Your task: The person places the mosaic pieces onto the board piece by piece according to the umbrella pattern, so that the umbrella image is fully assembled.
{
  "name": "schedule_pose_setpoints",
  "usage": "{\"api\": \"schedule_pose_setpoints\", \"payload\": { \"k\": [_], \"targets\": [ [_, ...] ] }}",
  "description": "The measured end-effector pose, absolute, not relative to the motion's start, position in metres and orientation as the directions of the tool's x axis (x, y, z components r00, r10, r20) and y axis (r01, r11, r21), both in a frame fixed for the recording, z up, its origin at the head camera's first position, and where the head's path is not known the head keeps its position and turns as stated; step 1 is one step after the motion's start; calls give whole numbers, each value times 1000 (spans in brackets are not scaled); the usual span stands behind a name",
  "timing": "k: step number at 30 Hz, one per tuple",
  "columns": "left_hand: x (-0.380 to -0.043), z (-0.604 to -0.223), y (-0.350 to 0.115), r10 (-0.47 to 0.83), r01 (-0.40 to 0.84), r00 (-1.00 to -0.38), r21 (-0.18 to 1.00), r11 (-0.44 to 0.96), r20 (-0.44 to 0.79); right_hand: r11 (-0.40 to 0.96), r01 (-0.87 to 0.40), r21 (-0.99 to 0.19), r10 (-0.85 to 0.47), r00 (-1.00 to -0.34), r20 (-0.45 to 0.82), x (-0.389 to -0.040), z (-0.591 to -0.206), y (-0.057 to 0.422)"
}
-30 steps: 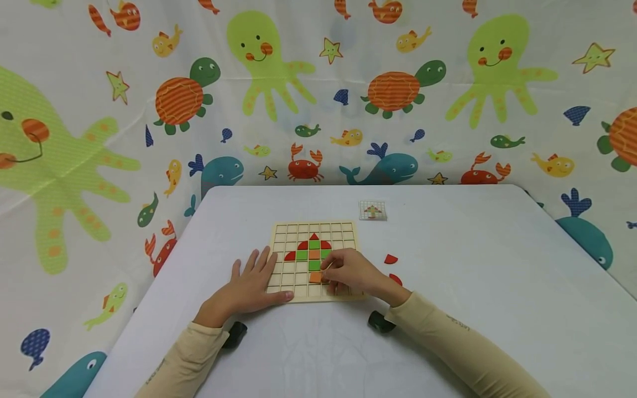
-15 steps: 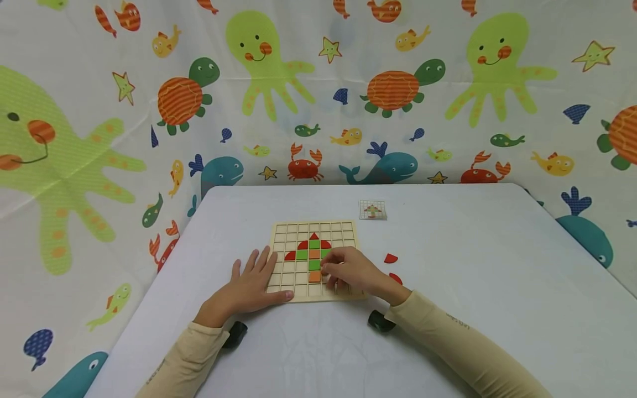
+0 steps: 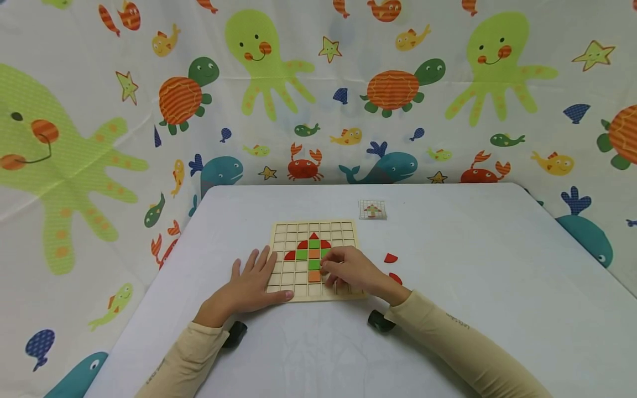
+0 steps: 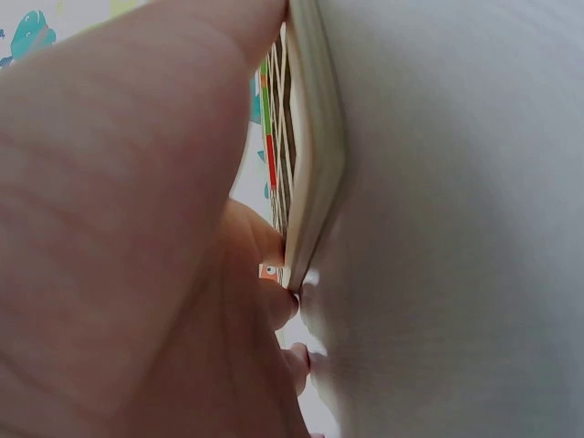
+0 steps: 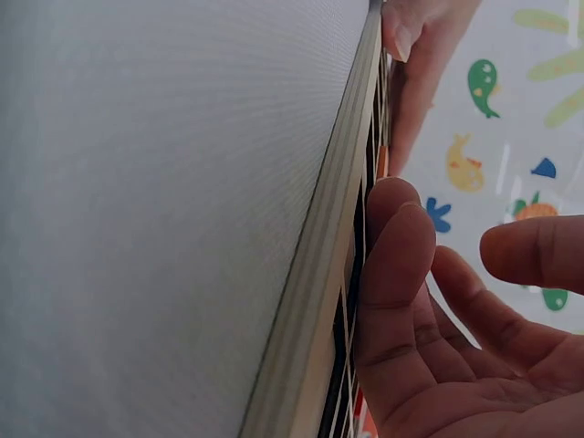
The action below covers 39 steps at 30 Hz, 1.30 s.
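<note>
A wooden grid board (image 3: 288, 279) lies on the table with red, green and orange pieces set in its cells. My left hand (image 3: 251, 284) rests on the board's left edge, fingers spread and thumb along the near edge. Over the board's right half is my right hand (image 3: 348, 271), fingers loosely bent beside the orange square (image 3: 314, 276) and the green square (image 3: 314, 265) above it. In the right wrist view, the right thumb (image 5: 538, 251) stands apart from the fingers and nothing shows between them. That hand hides some cells on the right.
Two red quarter-round pieces, one farther (image 3: 391, 258) and one nearer (image 3: 395, 279), lie right of the board. A small pattern card (image 3: 372, 210) sits behind it. Behind the white table (image 3: 473, 249) hangs a curtain (image 3: 318, 83) printed with sea animals.
The orange square, askew at the right fingertips a second ago, now sits straight in its cell. My right fingers have come off it and lifted slightly away; the left hand stays put.
</note>
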<state>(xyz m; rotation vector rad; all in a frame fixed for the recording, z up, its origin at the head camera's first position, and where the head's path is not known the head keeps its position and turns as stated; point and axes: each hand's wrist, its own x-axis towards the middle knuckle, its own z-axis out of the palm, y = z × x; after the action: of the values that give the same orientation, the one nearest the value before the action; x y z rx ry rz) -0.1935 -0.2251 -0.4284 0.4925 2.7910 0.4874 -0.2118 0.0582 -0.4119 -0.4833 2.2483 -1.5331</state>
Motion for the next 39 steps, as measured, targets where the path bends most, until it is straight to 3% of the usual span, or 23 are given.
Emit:
{"api": "schedule_pose_setpoints", "payload": {
  "k": [39],
  "targets": [
    [-196, -429, -225, 362, 275, -908, 352, 895, -211, 433, -170, -885, -538, -837, -102, -217, -406, 63]
  ]
}}
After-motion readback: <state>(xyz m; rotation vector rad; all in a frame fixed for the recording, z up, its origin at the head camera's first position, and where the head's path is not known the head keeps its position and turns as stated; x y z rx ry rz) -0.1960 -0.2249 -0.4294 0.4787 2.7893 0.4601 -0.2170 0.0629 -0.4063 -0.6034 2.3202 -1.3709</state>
